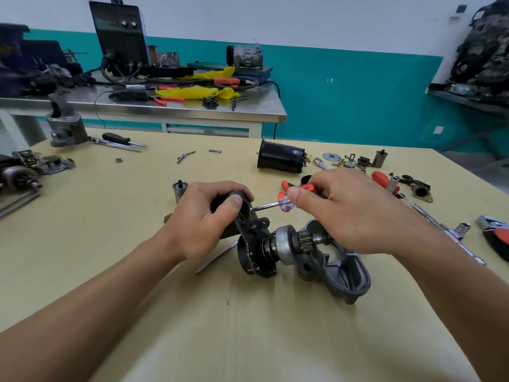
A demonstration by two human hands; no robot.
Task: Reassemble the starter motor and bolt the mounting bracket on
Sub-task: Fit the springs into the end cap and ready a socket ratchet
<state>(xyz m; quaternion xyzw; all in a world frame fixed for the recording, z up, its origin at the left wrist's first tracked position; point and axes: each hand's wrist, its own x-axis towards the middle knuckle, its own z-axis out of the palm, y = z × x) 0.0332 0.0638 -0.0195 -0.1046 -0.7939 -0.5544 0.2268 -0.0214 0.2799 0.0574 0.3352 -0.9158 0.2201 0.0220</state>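
A dark starter motor assembly [256, 252] lies on the wooden table [248, 326], its pinion gear [304, 241] pointing right into a grey cast housing [344, 274]. My left hand [203, 219] grips the black solenoid end of the assembly, thumb on top. My right hand [347, 208] holds a small screwdriver [286, 204] with a clear and red handle. Its shaft points left, and the tip meets the top of the assembly beside my left thumb. A black cylindrical motor body [281, 157] lies farther back on its side.
Small parts, washers and a bracket [420, 190] are scattered at the right, with a ratchet and sockets [451, 230]. A small metal cylinder [179, 188] stands left of my left hand. Screwdrivers [121, 142] and motor parts lie at far left. A steel bench [165, 106] stands behind.
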